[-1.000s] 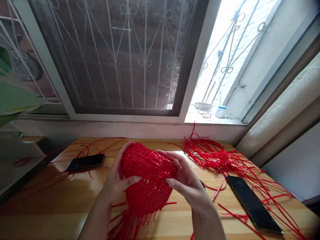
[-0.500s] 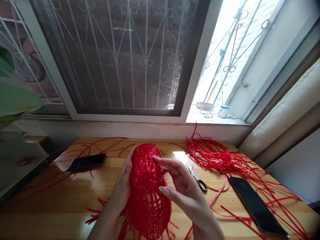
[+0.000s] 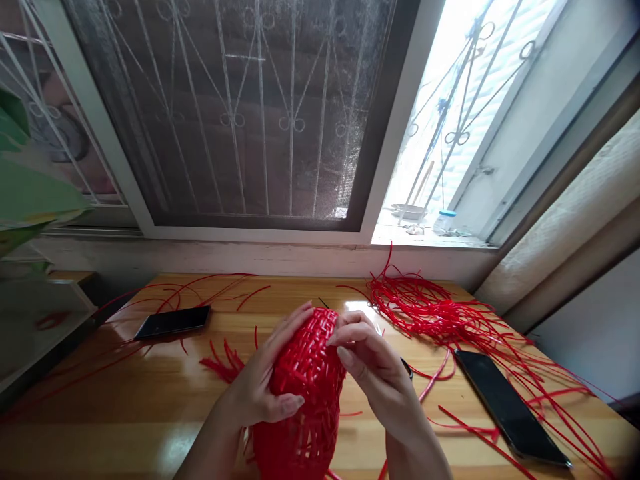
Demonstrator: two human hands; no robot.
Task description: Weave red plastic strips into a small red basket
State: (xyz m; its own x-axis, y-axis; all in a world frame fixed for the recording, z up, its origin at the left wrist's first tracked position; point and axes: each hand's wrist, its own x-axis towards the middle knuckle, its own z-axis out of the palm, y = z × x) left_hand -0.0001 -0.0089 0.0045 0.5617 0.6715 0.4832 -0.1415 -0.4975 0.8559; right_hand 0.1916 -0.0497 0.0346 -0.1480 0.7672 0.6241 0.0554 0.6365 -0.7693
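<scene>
A red woven piece [image 3: 310, 373] made of glossy strips stands over the wooden table, with loose strip ends sticking out at its left and below. My left hand [image 3: 265, 373] grips its left side, thumb across the front and fingers along the upper edge. At the upper right edge of the weave, my right hand [image 3: 373, 363] has its fingers bent and the fingertips pinched together against the strips. Whatever strip lies between those fingertips is too small to make out.
A heap of red strips [image 3: 430, 307] spreads over the right of the wooden table [image 3: 125, 413]. One black phone [image 3: 510, 407] lies at the right, another [image 3: 173, 323] at the left. Scissors [image 3: 407, 368] are mostly hidden behind my right hand. A barred window stands behind.
The woven piece has turned and tilted, its top shifting right. My left hand has moved onto its front and upper edge. My right fingers have closed in on the weave and now cover most of the scissors.
</scene>
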